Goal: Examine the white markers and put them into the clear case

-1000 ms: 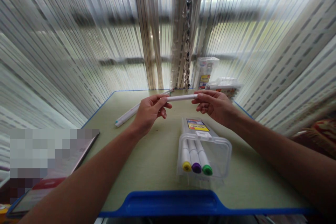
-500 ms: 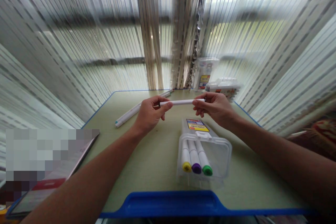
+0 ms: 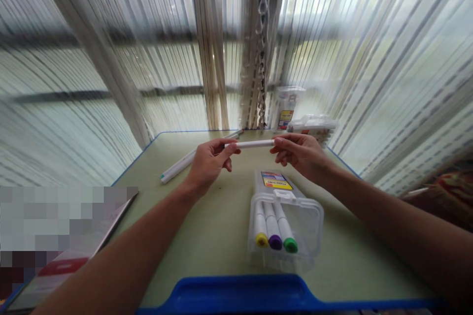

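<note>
A white marker point(image 3: 254, 144) is held level above the table, gripped at both ends. My left hand point(image 3: 210, 161) pinches its left end between thumb and fingers, and my right hand point(image 3: 301, 153) is closed on the right end. Below and between the hands lies a clear plastic case point(image 3: 314, 221), its near end open. Inside are a yellow-ended marker point(image 3: 260, 226), a purple-ended marker point(image 3: 274, 229) and a green-ended marker point(image 3: 287, 231). White markers point(image 3: 179, 167) lie on the table behind my left hand, partly hidden by it.
The pale green table point(image 3: 207, 236) has a blue edge with a raised blue tray point(image 3: 240, 288) at the front. At the back right stand an upright clear case point(image 3: 288, 103) and a second clear box point(image 3: 312, 125). A dark-edged flat object point(image 3: 111, 226) lies at the left.
The right fingers have shifted on the marker's right end, covering its tip. Both hands stay on it. The view has tilted slightly.
</note>
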{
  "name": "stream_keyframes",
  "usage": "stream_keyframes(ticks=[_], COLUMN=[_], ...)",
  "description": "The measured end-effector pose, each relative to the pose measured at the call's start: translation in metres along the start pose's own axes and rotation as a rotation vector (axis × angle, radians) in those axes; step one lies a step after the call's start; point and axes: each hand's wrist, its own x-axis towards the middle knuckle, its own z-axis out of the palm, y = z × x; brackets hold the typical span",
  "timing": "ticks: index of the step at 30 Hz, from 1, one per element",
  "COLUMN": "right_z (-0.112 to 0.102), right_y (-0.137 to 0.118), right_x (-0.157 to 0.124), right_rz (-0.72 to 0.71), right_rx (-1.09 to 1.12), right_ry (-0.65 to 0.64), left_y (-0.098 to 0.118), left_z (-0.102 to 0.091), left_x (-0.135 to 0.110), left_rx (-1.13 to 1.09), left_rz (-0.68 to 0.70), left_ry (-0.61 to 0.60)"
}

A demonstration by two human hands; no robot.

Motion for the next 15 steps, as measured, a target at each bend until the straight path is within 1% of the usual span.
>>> stream_keyframes(ticks=[15], right_z=[-0.0034], right_y=[-0.0043], right_x=[0.001], right_rz=[0.094], right_rx=[0.094], right_ry=[-0.018], left_y=[0.0018], left_z=[-0.0016], left_x=[0.0026], left_rx=[-0.168], left_rz=[-0.094], left_ry=[0.008])
